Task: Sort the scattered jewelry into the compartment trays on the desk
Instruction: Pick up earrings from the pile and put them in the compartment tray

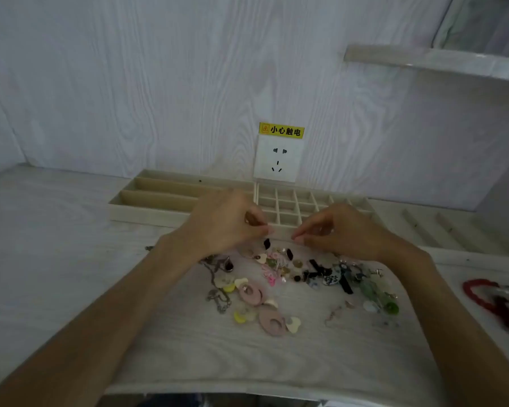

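Holding my left hand [224, 221] and right hand [335, 230] over the colourful scattered jewelry pile [291, 277] mid-desk, fingertips pinched; holding what, I cannot tell. The beige grid tray [279, 198] waits by the back edge, close for dropping.

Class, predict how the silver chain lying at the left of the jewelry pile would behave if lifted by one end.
The silver chain lies in loose curves, so it probably hangs limp. It looks thin, so likely light. It touches neighbouring pieces, so it may snag and drag them.
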Demonstrator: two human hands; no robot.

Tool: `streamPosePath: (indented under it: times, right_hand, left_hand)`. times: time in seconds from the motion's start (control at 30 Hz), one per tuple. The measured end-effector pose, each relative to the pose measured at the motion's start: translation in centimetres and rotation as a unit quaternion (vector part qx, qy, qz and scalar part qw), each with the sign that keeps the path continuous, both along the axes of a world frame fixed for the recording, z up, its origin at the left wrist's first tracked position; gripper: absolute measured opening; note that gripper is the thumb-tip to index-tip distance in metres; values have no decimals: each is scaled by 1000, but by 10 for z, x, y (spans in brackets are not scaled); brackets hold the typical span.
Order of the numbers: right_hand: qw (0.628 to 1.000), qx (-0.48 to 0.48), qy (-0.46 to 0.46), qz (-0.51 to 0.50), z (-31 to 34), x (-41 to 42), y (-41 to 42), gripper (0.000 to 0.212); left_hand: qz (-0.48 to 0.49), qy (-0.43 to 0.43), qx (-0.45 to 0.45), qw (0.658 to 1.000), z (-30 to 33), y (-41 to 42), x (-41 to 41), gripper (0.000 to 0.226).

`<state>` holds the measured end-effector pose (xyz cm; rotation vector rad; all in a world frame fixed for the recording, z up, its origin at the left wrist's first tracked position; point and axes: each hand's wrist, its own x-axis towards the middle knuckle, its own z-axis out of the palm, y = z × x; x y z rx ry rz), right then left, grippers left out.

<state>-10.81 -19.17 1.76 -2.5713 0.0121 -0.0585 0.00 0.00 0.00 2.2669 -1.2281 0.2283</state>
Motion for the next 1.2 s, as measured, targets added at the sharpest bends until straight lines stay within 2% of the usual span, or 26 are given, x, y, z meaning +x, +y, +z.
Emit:
streamPosePath:
  times: [0.1, 0.27, 0.37, 0.47, 0.57, 0.73, 0.9, 0.97, 1.1, 1.2]
  right_hand:
    - [1000, 6, 11, -3, 2, 0, 2, 13]
    - [999, -39, 25, -5, -1, 2, 10, 16]
    - [998, -48, 35, -8, -3, 2, 9, 14]
    - [998, -49, 35, -13, -5, 2, 7, 10]
    - [999, -43, 29, -16, -7, 2, 6, 8]
    - [999, -39, -1, -25, -4, 2, 7, 17]
    - [997, -66, 24, -29, -9, 2, 13, 28]
    - [997, -69, 1, -45, -8, 3, 10, 25]
    - [999, 4, -30, -39, -2, 10, 6, 19]
    - [995, 20, -75, -70, 11, 29, -2, 12]
  left_hand:
    - [-3, -32, 39, 999, -3, -3, -1, 20]
    - [-12, 2, 66, 998, -7, -6, 1, 16]
    - [-39, 100, 35, 994, -6, -4, 6, 11]
    - [-77, 229, -52, 969, 5, 2, 9, 16]
    - [-72, 263, -100, 957, 12, 8, 13, 17]
    - [-44, 274, -140, 950, 10, 9, 16, 14]
    - [-46, 287, -157, 944, 9, 10, 15, 15]
    - [-49, 273, -163, 947, 9, 9, 17, 14]
    - [-28, 230, -195, 953, 17, 4, 35, 13]
    - [-21, 205, -151, 967, 29, -11, 60, 10]
